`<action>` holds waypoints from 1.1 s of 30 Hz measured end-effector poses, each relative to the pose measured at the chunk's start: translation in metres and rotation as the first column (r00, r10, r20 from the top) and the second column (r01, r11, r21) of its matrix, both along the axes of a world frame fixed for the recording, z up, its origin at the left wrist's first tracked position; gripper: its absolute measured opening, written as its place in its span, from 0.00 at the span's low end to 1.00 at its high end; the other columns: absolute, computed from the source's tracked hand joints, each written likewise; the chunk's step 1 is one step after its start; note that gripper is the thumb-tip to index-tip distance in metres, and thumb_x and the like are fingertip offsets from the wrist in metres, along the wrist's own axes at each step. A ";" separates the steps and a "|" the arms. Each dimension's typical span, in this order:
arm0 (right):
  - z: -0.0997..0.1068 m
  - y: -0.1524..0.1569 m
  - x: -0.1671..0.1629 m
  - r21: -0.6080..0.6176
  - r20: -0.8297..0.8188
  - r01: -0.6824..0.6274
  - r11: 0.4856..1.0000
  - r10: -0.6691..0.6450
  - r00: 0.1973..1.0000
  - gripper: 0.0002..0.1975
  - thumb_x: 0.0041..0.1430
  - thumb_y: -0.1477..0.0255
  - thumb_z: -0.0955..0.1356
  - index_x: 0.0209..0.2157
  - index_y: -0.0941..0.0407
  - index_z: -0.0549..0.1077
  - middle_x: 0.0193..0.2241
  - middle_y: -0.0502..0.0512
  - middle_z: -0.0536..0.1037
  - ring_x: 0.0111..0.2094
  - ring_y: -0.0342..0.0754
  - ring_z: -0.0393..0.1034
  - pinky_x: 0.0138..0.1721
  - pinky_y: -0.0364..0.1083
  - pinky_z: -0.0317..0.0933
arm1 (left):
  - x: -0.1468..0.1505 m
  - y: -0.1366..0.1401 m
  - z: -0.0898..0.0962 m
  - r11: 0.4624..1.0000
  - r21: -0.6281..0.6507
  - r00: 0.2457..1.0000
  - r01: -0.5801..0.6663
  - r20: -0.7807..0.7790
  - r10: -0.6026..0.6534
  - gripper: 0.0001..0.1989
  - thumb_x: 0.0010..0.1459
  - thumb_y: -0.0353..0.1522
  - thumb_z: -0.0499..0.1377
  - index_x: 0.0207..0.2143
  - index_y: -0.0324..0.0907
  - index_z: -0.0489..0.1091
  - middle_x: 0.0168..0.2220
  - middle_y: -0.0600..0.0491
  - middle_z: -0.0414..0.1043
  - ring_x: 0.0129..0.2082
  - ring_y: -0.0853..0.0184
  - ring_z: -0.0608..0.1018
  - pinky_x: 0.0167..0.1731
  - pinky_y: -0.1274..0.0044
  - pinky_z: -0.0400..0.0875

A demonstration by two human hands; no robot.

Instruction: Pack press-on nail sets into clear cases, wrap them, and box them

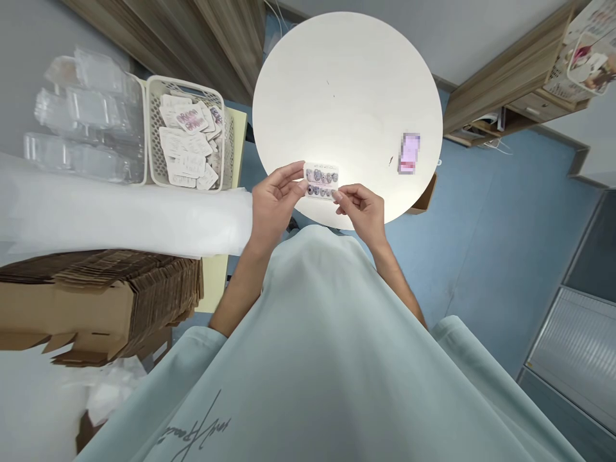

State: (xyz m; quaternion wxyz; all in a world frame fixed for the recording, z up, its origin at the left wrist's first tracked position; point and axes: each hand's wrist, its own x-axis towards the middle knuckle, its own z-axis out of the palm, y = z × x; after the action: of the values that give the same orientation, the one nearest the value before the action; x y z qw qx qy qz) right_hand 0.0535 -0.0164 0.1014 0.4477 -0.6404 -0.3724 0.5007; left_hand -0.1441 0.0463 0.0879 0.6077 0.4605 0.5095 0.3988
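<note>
A small white card (pixel 321 182) bearing two rows of dark, patterned press-on nails is held up over the near edge of the round white table (pixel 337 90). My left hand (pixel 276 204) pinches its left side between thumb and fingers. At the lower right corner, my right hand (pixel 362 208) grips it with thumb and forefinger. The nails face up toward me, and the back of the card is hidden.
On the table's right lies a blurred pink-purple item (pixel 409 154). To the left, a white basket (pixel 153 128) holds many similar cards. Beside it are clear plastic boxes (pixel 86 119), a white sheet stack (pixel 129 215) and folded cardboard (pixel 158 301). A wooden cabinet (pixel 505 77) stands at right.
</note>
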 end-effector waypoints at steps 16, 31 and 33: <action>-0.005 0.009 0.018 -0.034 -0.145 -0.024 0.999 0.019 0.989 0.32 0.60 0.35 0.80 0.43 0.50 0.81 0.33 0.50 0.85 0.32 0.46 0.80 0.37 0.48 0.78 | -0.002 -0.002 0.008 0.996 0.082 0.993 0.047 -0.114 -0.038 0.23 0.63 0.56 0.77 0.42 0.47 0.85 0.43 0.49 0.87 0.45 0.59 0.87 0.50 0.67 0.84; -0.007 0.008 0.026 0.054 -0.088 -0.033 0.998 0.038 0.995 0.29 0.62 0.38 0.81 0.48 0.46 0.83 0.41 0.53 0.84 0.43 0.52 0.80 0.44 0.53 0.82 | -0.004 -0.004 0.013 0.986 -0.016 0.986 0.167 0.025 -0.166 0.33 0.56 0.52 0.82 0.56 0.47 0.81 0.43 0.50 0.86 0.41 0.60 0.89 0.40 0.71 0.86; -0.005 0.009 0.026 0.051 -0.073 -0.037 0.998 0.040 0.996 0.29 0.62 0.38 0.80 0.49 0.46 0.83 0.41 0.53 0.84 0.43 0.52 0.80 0.44 0.54 0.82 | -0.005 -0.004 0.014 0.986 -0.035 0.985 0.166 0.051 -0.164 0.32 0.55 0.51 0.83 0.55 0.46 0.80 0.43 0.49 0.86 0.41 0.60 0.89 0.40 0.71 0.87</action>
State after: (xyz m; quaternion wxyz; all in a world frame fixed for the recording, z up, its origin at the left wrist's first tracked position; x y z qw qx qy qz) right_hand 0.0796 -0.0074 0.0961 0.4674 -0.6026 -0.3802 0.5233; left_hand -0.1489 0.0418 0.1016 0.6595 0.4794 0.4628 0.3479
